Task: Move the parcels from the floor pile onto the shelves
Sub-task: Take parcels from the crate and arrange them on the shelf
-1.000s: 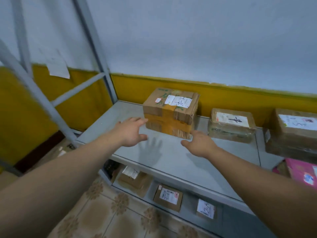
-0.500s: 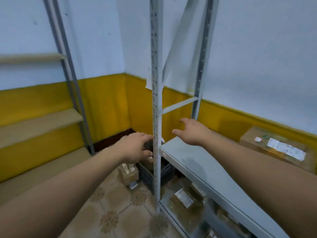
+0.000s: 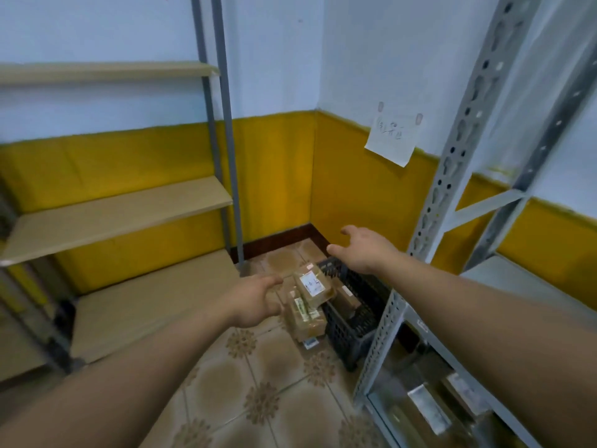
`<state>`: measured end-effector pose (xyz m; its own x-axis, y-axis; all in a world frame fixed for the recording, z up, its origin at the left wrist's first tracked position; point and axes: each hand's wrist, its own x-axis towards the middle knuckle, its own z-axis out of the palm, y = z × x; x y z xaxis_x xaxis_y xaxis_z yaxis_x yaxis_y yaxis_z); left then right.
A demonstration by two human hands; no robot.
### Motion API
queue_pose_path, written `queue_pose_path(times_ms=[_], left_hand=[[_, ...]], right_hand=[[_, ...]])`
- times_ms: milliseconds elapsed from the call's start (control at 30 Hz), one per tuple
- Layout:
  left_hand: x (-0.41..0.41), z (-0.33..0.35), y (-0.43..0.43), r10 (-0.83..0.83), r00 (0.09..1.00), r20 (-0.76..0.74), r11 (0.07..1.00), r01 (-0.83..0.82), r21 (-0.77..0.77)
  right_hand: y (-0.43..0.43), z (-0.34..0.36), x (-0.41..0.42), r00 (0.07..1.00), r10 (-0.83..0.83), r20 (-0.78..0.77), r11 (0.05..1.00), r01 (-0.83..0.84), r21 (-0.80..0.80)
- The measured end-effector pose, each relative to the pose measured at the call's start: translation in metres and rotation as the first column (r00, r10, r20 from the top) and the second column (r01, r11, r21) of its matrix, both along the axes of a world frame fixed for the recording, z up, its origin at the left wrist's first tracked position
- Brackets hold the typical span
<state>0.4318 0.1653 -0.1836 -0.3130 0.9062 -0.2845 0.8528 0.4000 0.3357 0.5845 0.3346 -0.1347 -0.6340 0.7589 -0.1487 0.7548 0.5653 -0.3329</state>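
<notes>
A small pile of brown cardboard parcels (image 3: 307,300) lies on the tiled floor in the corner; the top one carries a white label. My left hand (image 3: 255,299) hovers just left of the pile, fingers relaxed, holding nothing. My right hand (image 3: 361,245) is stretched out above and beyond the pile, over a black crate, open and empty. The grey metal shelf (image 3: 504,279) stands at the right, its upright post beside my right forearm.
A black plastic crate (image 3: 352,321) with a parcel inside sits between the pile and the grey post (image 3: 384,321). Wooden shelves (image 3: 116,215) on grey uprights fill the left. Several parcels lie on the low right shelf (image 3: 429,405). A paper note (image 3: 391,137) hangs on the wall.
My view has swung left from the grey shelf with its boxes to the corner floor pile. Both hands left the shelf and now reach down toward the parcels, still empty.
</notes>
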Motion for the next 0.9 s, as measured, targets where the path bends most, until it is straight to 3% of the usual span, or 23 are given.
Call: queue_pose_path(times_ms=[300,567,767,900], left_hand=[[-0.092,-0.049,0.106,0.055,0.998,0.037,0.984,-0.048,-0.172],[-0.196,-0.095,0.205,-0.018,0.996,0.086,0.967,0.039,-0.251],[-0.284,-0.148,0.286,-0.171,0.972,0.162,0.916,0.218,-0.337],[-0.325,-0.169,0.334,-0.285,0.939,0.19,0.846,0.34,-0.41]], right_hand=[[0.124,-0.069,-0.086,0.994,-0.07,0.085,0.988,0.081,-0.131],[0.205,-0.123,-0.142,0.964,-0.217,0.155,0.945,0.247,-0.214],[0.238,-0.169,-0.181,0.867,-0.437,0.239,0.811,0.495,-0.312],[0.246,-0.19,-0.198,0.824,-0.487,0.291,0.736,0.566,-0.371]])
